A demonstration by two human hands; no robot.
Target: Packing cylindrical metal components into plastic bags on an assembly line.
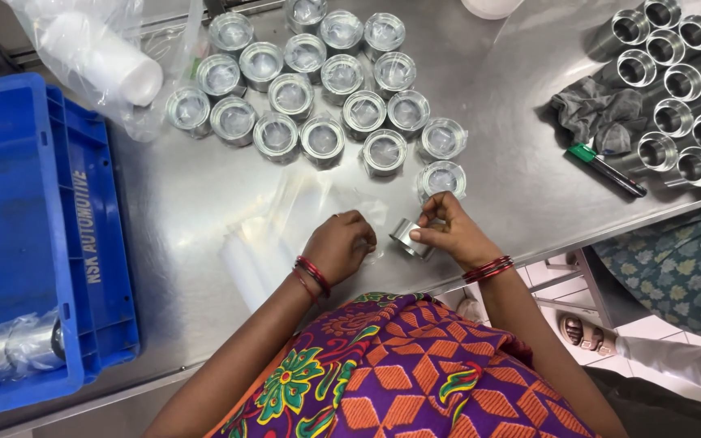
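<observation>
Steel table (204,203), round metal ring (410,238).

Factory packing bench: steel table (188,203), wrapped metal rings (322,89), blue crate (99,243).

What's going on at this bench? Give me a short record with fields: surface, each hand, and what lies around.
surface: shiny metal table
right hand: holds a small metal ring by its edge
left hand: pinches clear plastic wrap beside the ring
behind the hands: cluster of wrapped metal rings
far right: rows of bare metal sleeves, grey cloth, green-capped marker
left: blue crate
</observation>
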